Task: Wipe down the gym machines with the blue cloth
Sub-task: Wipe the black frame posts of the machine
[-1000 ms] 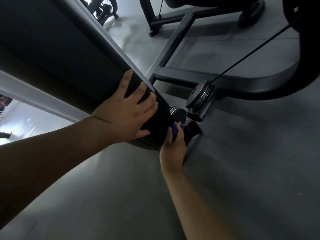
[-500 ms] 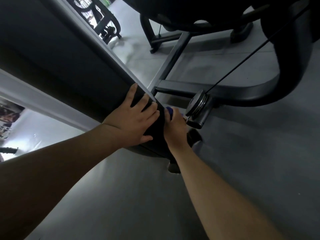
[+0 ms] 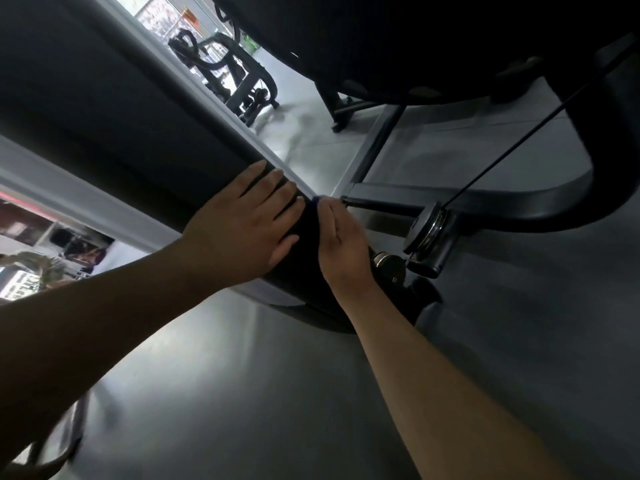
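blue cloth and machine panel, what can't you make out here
- Blue cloth: head view, only a sliver shows past the right hand, which hides the rest and how its fingers hold it.
- Black panel under the left hand: head view, cut off by the left edge, too dark to show wiped areas.
- Cable: head view, upper end lost against the dark frame.

The scene is dim and low in contrast. Pale light comes from the bright far end of the room (image 3: 166, 19) at the upper left and lays a soft sheen on the grey floor (image 3: 214, 358). The black machine panel (image 3: 104, 116) and the pad overhead (image 3: 415, 39) sink into near-featureless shadow, and the blue cloth (image 3: 316, 199) reads almost black. Wide-angle distortion bends straight lines near the edges, and the far background is blurred.
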